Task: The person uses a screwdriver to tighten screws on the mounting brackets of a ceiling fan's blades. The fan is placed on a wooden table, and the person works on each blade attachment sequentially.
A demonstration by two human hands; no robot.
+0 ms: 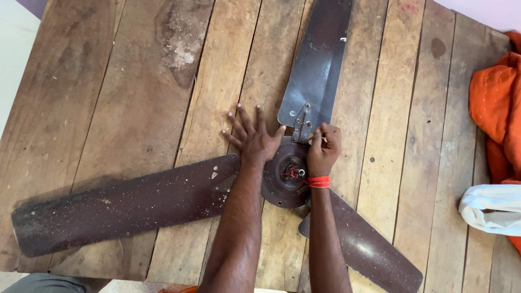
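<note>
**A:** What does the head view show on the wooden table [135, 81]?

**B:** A brown ceiling fan [282, 187] lies flat near the middle of the table, its round hub close to the near edge. One blade [122, 209] stretches toward the left edge, a second blade [320, 59] points to the far edge, and a third blade [363, 247] runs to the near right corner.

**A:** And the hands?

**B:** The left hand [252, 138] lies flat with fingers spread, its palm pressing the hub's far left rim and its fingertips on the bare planks. The right hand [324, 152] is curled shut on a small tool [316, 133], too hidden to identify, at the metal bracket [301, 125] joining the far blade to the hub. A red thread [318, 182] circles that wrist.

**A:** Anything else?

**B:** Red wires [293, 173] show in the hub's centre. An orange cloth [496, 103] and a white cloth [491, 209] lie at the right edge.
</note>
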